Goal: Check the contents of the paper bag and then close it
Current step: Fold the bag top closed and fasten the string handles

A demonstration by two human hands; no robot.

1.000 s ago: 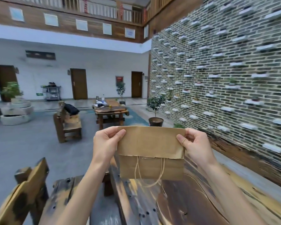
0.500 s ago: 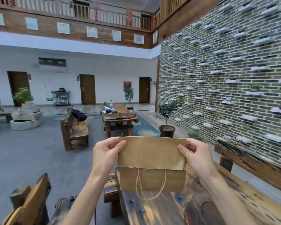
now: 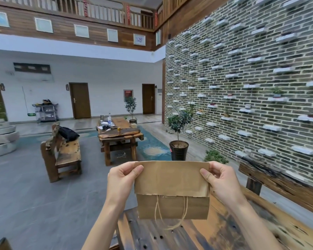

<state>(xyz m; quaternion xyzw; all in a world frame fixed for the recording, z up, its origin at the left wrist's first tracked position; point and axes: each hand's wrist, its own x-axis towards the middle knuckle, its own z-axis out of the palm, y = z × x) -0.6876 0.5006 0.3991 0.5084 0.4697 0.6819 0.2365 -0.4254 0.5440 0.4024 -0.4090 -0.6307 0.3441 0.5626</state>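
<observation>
paper bag point(image 3: 172, 192) stands upright at the near end of the wooden table point(image 3: 215, 235), its top folded over toward the camera and twine handles point(image 3: 170, 213) hanging below the flap's ragged edge. left hand point(image 3: 122, 179) pinches the flap's left corner, right hand point(image 3: 220, 179) the right corner, thumbs in front, fingers closed behind. open floor point(image 3: 34, 195) lies left of the table; a wooden bench point(image 3: 278, 181) sits near on the right.

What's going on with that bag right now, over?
Both hands pinching paper bag top corners. Top folded over, handles dangling. Nothing in the way.
</observation>
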